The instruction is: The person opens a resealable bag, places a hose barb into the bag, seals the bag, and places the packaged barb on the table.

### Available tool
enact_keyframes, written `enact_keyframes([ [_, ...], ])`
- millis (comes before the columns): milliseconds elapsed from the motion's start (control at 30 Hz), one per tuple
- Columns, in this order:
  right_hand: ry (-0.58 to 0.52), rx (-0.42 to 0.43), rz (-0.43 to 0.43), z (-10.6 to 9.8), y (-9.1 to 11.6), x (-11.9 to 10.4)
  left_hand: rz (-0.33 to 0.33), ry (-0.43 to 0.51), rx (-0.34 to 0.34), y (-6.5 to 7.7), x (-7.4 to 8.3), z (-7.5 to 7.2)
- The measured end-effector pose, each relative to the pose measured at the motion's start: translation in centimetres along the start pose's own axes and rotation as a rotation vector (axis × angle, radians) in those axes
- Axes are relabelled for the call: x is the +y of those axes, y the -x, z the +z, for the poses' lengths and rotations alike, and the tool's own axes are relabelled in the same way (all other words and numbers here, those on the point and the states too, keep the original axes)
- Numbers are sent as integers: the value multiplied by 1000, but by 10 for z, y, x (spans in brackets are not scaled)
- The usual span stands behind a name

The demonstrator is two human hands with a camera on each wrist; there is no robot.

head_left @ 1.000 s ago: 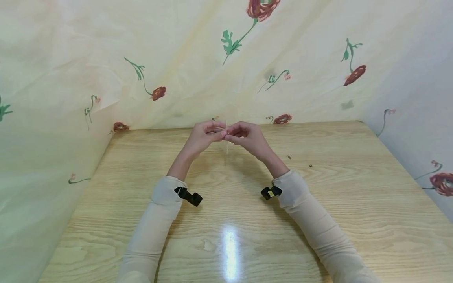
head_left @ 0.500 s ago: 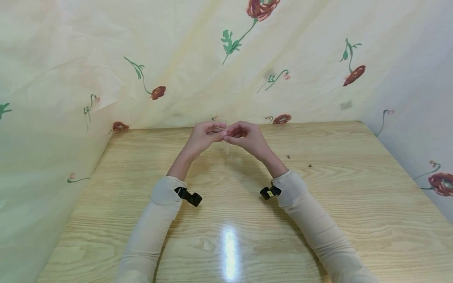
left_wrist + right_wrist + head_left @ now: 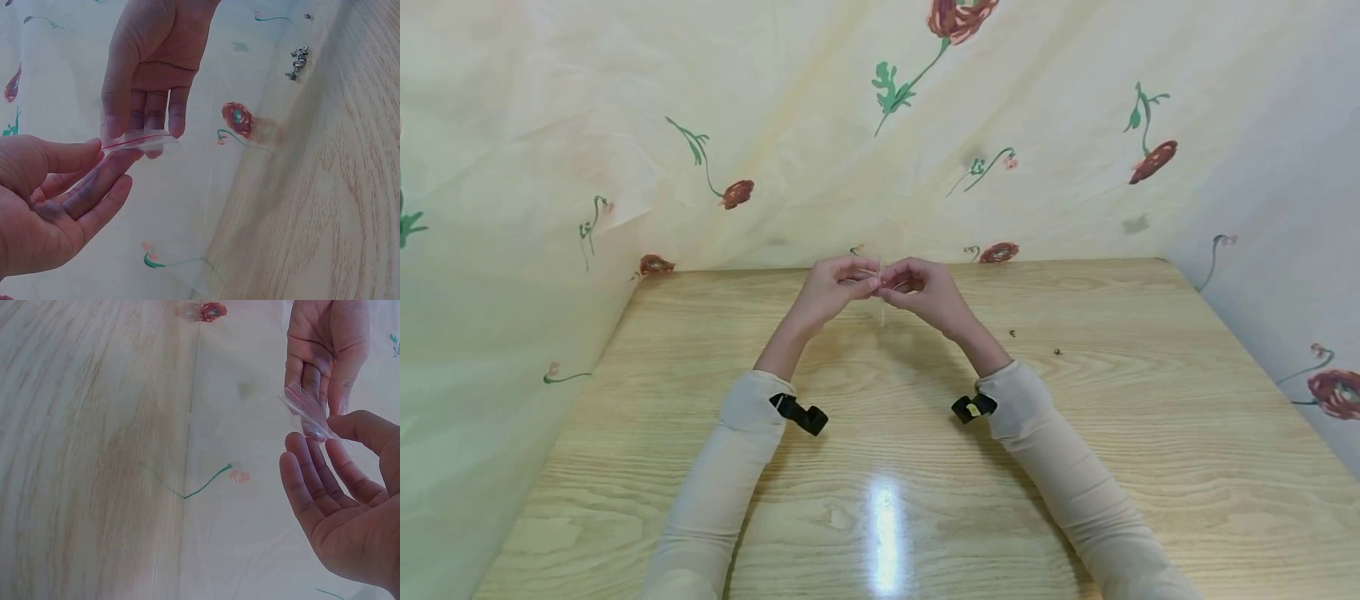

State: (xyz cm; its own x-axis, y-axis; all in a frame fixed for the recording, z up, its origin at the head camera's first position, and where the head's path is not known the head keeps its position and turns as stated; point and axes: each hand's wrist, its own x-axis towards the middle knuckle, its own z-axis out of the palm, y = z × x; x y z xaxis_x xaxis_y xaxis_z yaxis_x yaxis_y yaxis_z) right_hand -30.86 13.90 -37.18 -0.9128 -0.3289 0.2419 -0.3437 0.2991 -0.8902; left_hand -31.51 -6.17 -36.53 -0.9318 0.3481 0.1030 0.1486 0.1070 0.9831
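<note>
Between both hands, above the back of the table, is a small clear zip bag point(image 3: 144, 141) with a red line along its mouth. My left hand point(image 3: 830, 289) pinches it from the left with thumb and fingers. From the other side my right hand point(image 3: 927, 293) pinches it, its fingertips close against the left ones. In the right wrist view the clear plastic of the bag point(image 3: 303, 407) shows above the right hand's fingertips. Part of the bag is hidden by fingers, and its clear film is hard to make out in the head view.
Small metal screws point(image 3: 299, 64) lie in a cluster on the table, with another screw point(image 3: 308, 16) apart. They lie right of the right hand. Flower-printed cloth point(image 3: 820, 167) rises behind and beside the wooden table point(image 3: 865, 433).
The right thumb tip shifts slightly at the bag. Otherwise both hands keep their place and grip, and the screws lie as before.
</note>
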Motion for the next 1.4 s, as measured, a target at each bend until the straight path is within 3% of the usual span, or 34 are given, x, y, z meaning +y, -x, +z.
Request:
enact_keyframes([
  [367, 0, 6, -3, 1, 2, 0, 16, -19, 5, -1, -2, 2],
  [700, 5, 23, -29, 3, 0, 2, -3, -95, 96, 1, 0, 10],
  [1000, 53, 11, -54, 6, 1, 1, 22, -82, 157, 1, -3, 11],
  [1400, 48, 0, -79, 8, 0, 0, 30, -61, 174, 2, -3, 11],
])
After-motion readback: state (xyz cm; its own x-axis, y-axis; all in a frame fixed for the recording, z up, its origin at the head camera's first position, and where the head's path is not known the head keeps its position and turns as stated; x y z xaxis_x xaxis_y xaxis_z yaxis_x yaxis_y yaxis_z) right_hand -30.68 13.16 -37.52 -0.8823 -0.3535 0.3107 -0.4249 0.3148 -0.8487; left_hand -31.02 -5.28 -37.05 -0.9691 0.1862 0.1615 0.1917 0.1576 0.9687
